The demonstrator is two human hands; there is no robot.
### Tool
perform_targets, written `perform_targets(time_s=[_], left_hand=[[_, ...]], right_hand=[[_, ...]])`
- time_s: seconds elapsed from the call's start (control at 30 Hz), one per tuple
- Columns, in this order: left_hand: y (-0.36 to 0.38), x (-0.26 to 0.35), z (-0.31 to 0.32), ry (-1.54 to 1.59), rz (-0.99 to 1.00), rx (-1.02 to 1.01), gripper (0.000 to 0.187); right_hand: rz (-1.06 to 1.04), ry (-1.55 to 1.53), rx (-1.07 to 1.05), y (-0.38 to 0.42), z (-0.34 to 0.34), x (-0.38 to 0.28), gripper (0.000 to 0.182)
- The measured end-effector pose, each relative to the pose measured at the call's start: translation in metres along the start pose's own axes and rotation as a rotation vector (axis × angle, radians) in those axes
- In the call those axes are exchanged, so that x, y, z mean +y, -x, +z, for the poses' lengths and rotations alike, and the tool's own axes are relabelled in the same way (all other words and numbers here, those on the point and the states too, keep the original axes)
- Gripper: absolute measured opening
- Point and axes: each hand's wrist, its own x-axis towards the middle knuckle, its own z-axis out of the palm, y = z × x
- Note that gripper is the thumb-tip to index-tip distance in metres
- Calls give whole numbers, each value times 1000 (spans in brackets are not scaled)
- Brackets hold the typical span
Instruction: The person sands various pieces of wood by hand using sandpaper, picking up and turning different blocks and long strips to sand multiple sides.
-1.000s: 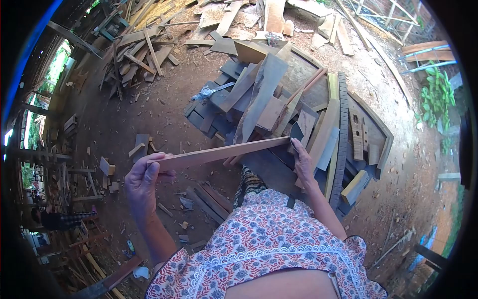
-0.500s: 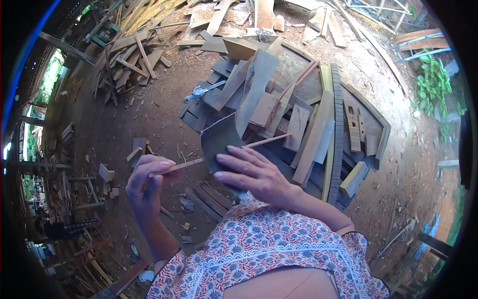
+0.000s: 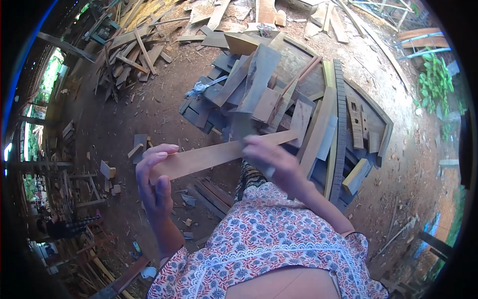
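My left hand [image 3: 158,182] grips one end of a flat, pale wooden slat [image 3: 204,158], fingers on the far edge and thumb on the near edge. The slat's broad face is turned up, and its other end reaches over the wood pile. My right hand [image 3: 275,162], blurred by motion, is closed across the slat right of its middle. A dark, bendable sheet that looks like sandpaper [image 3: 242,125] sticks up from under the right fingers, also smeared. How much of the sheet wraps the slat is hidden.
In front of me a low wooden table [image 3: 301,50] bears stacked boards and blocks [image 3: 298,122]. Scrap wood [image 3: 132,57] is heaped at the far left. Dark planks [image 3: 211,197] lie on the dirt floor by my legs. A person [image 3: 64,226] is at the far left.
The slat has turned from edge-on to broad face up. My right hand and the sheet have shifted right along it, and the right fingers have closed from a flatter pose.
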Motion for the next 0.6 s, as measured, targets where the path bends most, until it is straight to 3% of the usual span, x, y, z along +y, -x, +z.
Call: perform_targets(time_s=[0.03, 0.07, 0.2, 0.23, 0.27, 0.33, 0.37, 0.43, 0.5, 0.53, 0.6], left_hand=[[0, 1, 2, 17, 24, 2, 36], [0, 1, 4, 23, 26, -11, 36], [5, -3, 2, 43, -13, 17, 27], [7, -6, -3, 43, -53, 5, 25], [9, -9, -6, 41, -56, 2, 25], [15, -15, -10, 20, -71, 17, 27], [15, -16, -11, 21, -67, 15, 27], [16, -18, -12, 30, -40, 12, 27], [19, -17, -13, 96, -94, -3, 29], [21, -17, -13, 165, -145, -5, 32], [23, -17, -13, 177, -113, -19, 36]], right_hand=[[-172, 49, -64, -9, 0, -16, 51], [-226, 85, -100, -13, 3, -31, 41], [-153, 207, -90, 13, 14, 29, 45], [15, 150, -44, 29, 14, 59, 49], [323, -75, 69, 44, 9, 73, 50], [587, -275, 267, 114, 3, 184, 47], [918, 54, 23, 103, -27, 161, 45], [836, 77, 90, 94, -29, 144, 40], [528, 4, 156, 67, -21, 98, 40], [528, 4, 160, 51, -18, 73, 40], [-6, 299, 48, 30, -9, 39, 43]])
